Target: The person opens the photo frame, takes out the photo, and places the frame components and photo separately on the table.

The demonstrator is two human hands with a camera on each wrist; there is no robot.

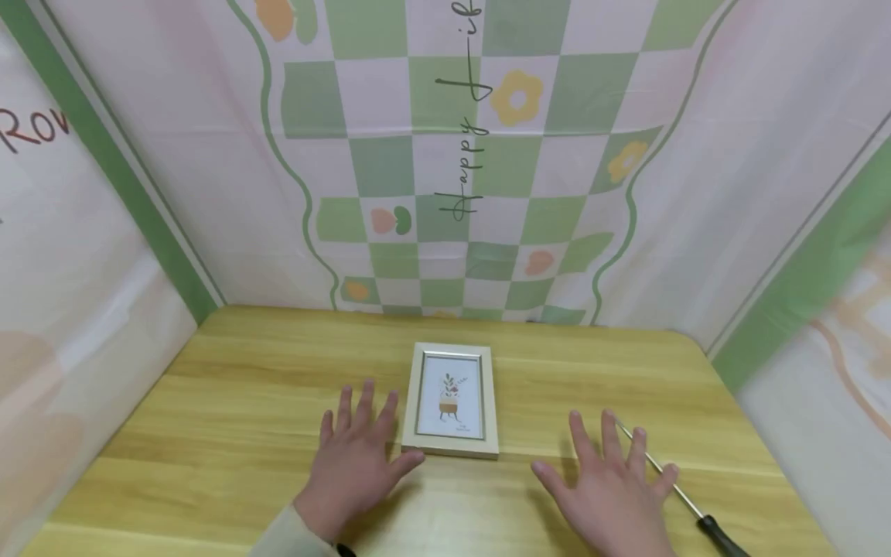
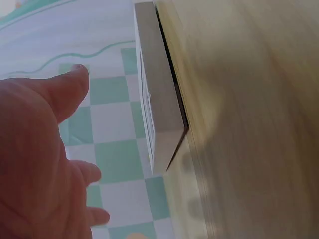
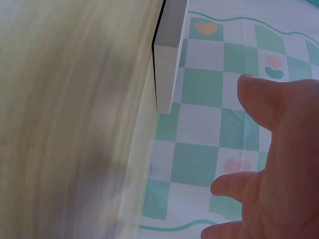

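A pale picture frame [image 1: 412,402] with a plant-in-pot picture lies flat on the wooden table, its side edge showing in the left wrist view [image 2: 162,89] and the right wrist view [image 3: 167,74]. My left hand [image 1: 355,468] is spread just left of the frame, palm down, thumb near its lower left corner; the left wrist view shows the hand [image 2: 40,154] apart from it. My right hand [image 1: 609,491], fingers spread, hovers to the right of the frame with a gap between; it also shows in the right wrist view [image 3: 284,164]. Neither hand holds anything.
A screwdriver with a black handle [image 1: 717,534] lies on the table [image 1: 278,348] at the right, partly behind my right hand's fingers. Behind the table hangs a green and white checked cloth [image 1: 445,162], with more printed cloth on both sides.
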